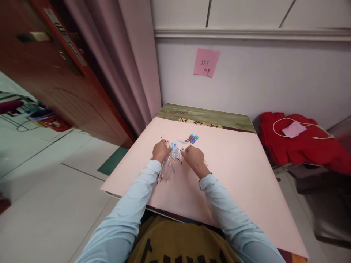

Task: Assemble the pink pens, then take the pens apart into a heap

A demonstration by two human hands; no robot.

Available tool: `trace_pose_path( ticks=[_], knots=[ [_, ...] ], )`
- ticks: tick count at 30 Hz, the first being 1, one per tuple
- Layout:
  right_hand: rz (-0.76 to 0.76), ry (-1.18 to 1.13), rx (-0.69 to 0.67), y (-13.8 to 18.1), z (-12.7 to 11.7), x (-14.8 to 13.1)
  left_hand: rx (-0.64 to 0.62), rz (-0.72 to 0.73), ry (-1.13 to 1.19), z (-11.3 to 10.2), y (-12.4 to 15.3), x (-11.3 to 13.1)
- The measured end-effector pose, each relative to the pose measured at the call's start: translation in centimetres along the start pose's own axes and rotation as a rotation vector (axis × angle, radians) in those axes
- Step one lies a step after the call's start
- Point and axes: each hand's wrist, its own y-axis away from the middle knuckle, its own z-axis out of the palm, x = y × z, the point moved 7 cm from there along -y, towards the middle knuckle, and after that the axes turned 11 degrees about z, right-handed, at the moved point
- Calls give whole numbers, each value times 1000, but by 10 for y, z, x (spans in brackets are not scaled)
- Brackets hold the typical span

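My left hand is closed at the left of a small group of pen parts, and a thin dark tip pokes out beyond its fingers. My right hand has its fingers pinched together at the group's right side; whatever they grip is hidden. Between the hands lie short blue-and-white pen pieces and a slim white stick. Clear, tube-like pen barrels are heaped just below. Beyond my right hand sits a pile of small blue caps, with brown caps beside it.
A pale pink sheet covers the table, whose green wood-patterned far edge meets the wall. Red cloth with a white cable lies at the right. A curtain and an open brown door stand at the left.
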Motion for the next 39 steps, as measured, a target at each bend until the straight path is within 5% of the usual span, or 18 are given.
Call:
trace_pose_path(
  ticks=[8,14,22,25,31,39],
  knots=[
    [32,30,14,14,-20,18,-56,5,-60,6,12,-7],
    [-71,-7,-194,20,-4,11,-9,18,-39,3,12,-11],
    [-77,-8,4,-7,5,-24,47,5,-11,3,13,-18],
    [-62,35,63,-9,1,-6,69,11,-2,1,16,-20],
    [148,165,131,-5,-3,77,180,23,104,1,15,-20],
    [183,68,139,-2,0,88,225,86,212,6,13,-6]
  ],
)
